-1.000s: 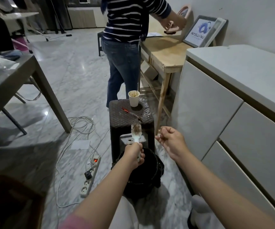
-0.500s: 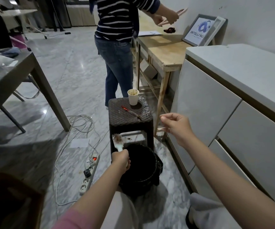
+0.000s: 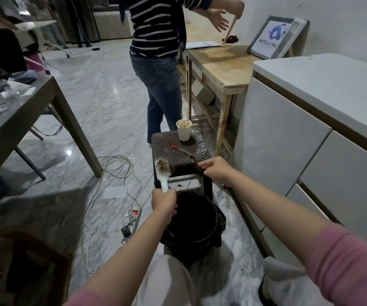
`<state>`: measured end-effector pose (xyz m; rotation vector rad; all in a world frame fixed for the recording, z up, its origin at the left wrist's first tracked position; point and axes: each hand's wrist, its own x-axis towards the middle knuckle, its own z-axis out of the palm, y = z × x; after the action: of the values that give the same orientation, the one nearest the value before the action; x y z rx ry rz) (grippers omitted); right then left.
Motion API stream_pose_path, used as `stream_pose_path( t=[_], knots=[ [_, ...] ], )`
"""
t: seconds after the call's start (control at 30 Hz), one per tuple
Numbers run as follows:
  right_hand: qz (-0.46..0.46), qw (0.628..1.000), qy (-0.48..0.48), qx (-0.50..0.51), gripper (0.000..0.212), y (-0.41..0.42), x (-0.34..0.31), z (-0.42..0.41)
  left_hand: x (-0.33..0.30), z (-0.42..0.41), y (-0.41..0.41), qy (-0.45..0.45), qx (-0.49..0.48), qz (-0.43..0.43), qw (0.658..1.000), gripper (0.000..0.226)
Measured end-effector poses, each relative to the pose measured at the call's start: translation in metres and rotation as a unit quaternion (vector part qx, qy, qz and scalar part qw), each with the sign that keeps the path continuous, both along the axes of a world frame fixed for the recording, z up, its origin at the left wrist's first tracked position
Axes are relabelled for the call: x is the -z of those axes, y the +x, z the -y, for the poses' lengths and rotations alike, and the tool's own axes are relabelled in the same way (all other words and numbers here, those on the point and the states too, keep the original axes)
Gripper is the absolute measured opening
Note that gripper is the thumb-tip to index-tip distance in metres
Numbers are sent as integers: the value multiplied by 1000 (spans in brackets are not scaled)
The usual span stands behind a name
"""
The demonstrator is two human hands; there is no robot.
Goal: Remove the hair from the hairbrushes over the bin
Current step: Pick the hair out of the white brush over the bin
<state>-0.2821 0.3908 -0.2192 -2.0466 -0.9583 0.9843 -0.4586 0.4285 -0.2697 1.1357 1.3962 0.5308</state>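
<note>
My left hand (image 3: 164,200) grips the handle of a white hairbrush (image 3: 162,168). The brush stands upright, with a clump of brown hair caught in its bristles, just left of the stool and above the bin's left rim. The black bin (image 3: 219,219) sits on the floor between my knees, right in front of the stool. My right hand (image 3: 216,171) hovers at the stool's front right corner with its fingers curled. Whether it pinches anything is hidden.
A dark woven stool (image 3: 179,149) carries a paper cup (image 3: 184,129) and a red-handled tool (image 3: 181,149). A person in a striped top (image 3: 158,29) stands behind it. A power strip (image 3: 131,219) and cables lie on the floor to the left. White cabinets (image 3: 288,151) line the right.
My right hand has dropped from mid-air to the stool's front corner. The brush in my left hand shifted left of the bin's middle and now stands beside the stool.
</note>
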Motion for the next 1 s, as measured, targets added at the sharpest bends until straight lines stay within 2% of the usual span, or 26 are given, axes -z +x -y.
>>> stream_pose_path(
  t=[0.03,0.13,0.3,0.43,0.5,0.53,0.63,0.7,0.9,1.0],
  knots=[
    [2,1000,8,4,34,-1,-2,-1,-1,-1,-2,6,8,-1,1000,23],
    [10,998,33,46,11,-2,-11,0,-5,0,-2,12,11,5,1000,16],
    [-4,991,76,110,29,-3,-16,0,-9,4,1,6,28,14,999,7],
    [53,993,77,78,25,-4,-15,-5,-11,7,4,10,32,6,999,13],
    [45,994,77,62,20,-7,-12,-9,-13,9,6,10,38,1,999,20],
    [28,995,80,50,22,-10,-11,-10,-14,9,6,8,41,0,999,20],
    [-8,996,86,-27,56,-18,-6,-12,-18,13,9,8,60,1,998,9],
    [3,995,90,-53,62,-25,-1,-14,-18,16,11,17,71,3,997,6],
    [19,988,151,35,9,-37,7,-17,-23,17,14,-5,64,28,998,7],
    [-31,984,172,46,18,-41,8,-13,-22,14,10,-34,38,39,998,8]
  ],
)
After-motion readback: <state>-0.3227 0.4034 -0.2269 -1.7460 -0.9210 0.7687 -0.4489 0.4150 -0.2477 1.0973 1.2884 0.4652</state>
